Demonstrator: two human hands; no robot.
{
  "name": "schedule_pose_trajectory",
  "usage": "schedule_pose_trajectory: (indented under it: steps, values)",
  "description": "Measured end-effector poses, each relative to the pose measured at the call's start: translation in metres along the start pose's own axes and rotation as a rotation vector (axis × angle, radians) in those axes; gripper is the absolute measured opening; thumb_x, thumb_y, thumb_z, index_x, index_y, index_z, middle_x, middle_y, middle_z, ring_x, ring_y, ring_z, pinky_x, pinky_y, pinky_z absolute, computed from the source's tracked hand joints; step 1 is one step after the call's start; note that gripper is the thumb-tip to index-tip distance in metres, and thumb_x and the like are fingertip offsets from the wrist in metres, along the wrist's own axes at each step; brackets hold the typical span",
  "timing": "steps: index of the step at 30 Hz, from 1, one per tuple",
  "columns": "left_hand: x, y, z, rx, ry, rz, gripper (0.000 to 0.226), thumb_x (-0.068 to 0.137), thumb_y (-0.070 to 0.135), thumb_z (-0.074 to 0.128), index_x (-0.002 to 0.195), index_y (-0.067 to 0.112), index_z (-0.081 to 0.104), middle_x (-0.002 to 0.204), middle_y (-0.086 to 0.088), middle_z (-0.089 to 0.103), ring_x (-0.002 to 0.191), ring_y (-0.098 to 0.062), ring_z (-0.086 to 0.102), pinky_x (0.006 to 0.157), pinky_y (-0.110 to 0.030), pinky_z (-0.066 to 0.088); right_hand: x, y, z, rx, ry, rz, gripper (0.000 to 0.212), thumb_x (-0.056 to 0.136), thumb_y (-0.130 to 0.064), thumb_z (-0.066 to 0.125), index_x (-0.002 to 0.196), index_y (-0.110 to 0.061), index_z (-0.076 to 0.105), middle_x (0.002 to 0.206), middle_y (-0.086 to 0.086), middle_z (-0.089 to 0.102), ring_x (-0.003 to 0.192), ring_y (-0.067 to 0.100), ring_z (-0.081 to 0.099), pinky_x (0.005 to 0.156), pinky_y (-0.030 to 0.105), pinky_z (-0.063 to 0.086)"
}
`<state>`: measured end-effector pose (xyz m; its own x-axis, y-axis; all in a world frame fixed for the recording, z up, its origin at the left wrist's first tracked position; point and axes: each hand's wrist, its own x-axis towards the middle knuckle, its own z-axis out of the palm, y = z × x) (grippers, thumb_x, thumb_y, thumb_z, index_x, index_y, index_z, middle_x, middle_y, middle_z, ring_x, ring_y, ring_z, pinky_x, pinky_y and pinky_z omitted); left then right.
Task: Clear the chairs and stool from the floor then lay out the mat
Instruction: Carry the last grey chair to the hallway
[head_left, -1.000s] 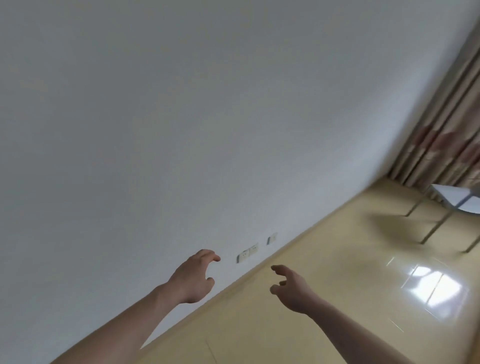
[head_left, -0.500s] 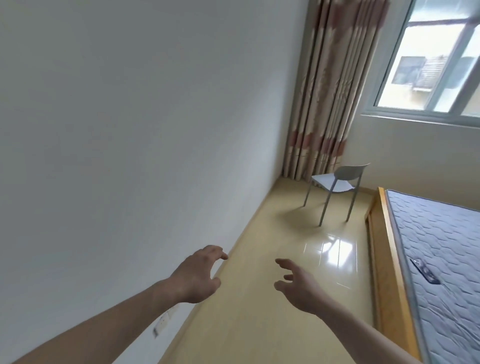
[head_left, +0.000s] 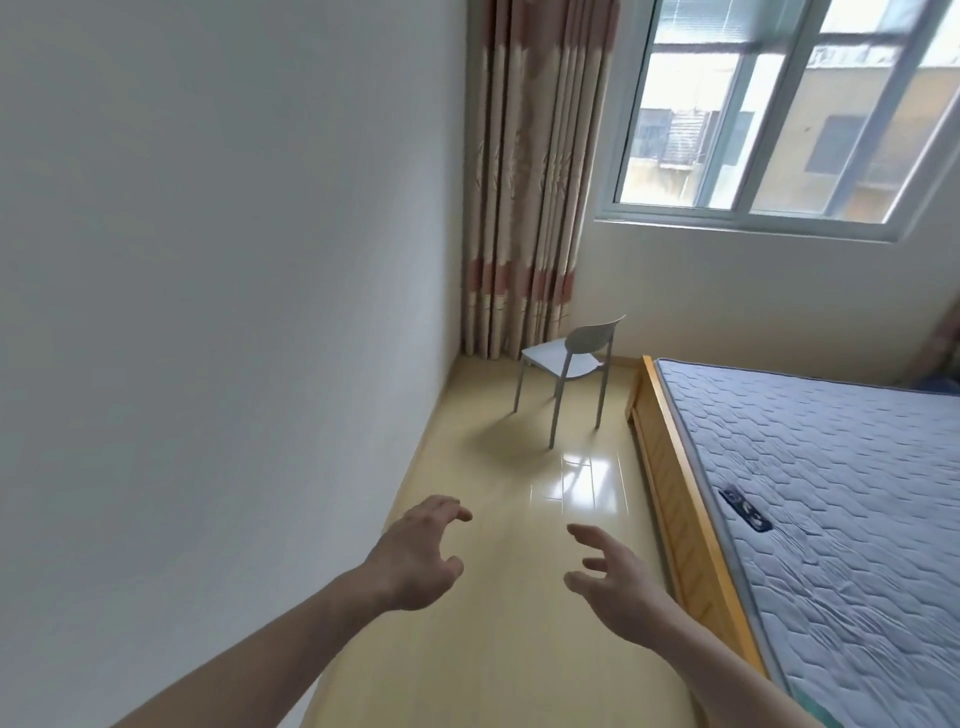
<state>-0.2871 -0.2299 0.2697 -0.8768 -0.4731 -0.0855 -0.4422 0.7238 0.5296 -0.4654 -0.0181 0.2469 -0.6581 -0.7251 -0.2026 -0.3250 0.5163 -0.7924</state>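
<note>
A light grey chair (head_left: 569, 364) with thin legs stands on the glossy yellow floor (head_left: 498, 613) at the far end of a narrow strip, near the curtain. My left hand (head_left: 421, 558) and my right hand (head_left: 615, 584) reach forward side by side, well short of the chair. Both hold nothing, with fingers spread and curled. No stool or mat is in view.
A white wall (head_left: 208, 312) bounds the strip on the left. A wooden bed frame (head_left: 680, 493) with a grey quilted mattress (head_left: 841, 509) bounds it on the right. A patterned curtain (head_left: 524, 208) hangs in the corner beside a window (head_left: 779, 114).
The view has swung right from the bare wall along the floor. The chair, curtain, window and bed have come into sight. Both hands stay stretched out and empty.
</note>
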Motion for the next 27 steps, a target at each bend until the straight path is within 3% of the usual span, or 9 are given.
schedule_pose_trajectory:
  steps: [7, 27]
  values:
    - [0.112, 0.01, 0.013, 0.001, -0.026, 0.015, 0.056, 0.088, 0.024, 0.056, 0.143, 0.03, 0.046, 0.153, 0.016, 0.035, 0.139, -0.008, 0.037, 0.114, -0.024, 0.032, 0.091, 0.025, -0.044, 0.02, 0.004, 0.025, 0.06, 0.091, -0.024, 0.065, 0.146, -0.037, 0.045, 0.142, -0.017, 0.05, 0.124, 0.007, 0.054, 0.084, 0.021, 0.047]
    - [0.438, 0.005, 0.001, -0.044, 0.057, -0.196, 0.057, 0.087, 0.027, 0.058, 0.142, 0.034, 0.045, 0.15, 0.021, 0.035, 0.138, -0.005, 0.038, 0.113, -0.026, 0.035, 0.44, 0.047, -0.197, 0.017, -0.099, -0.022, 0.06, 0.09, -0.027, 0.066, 0.146, -0.039, 0.045, 0.142, -0.017, 0.05, 0.122, 0.002, 0.052, 0.076, 0.015, 0.047]
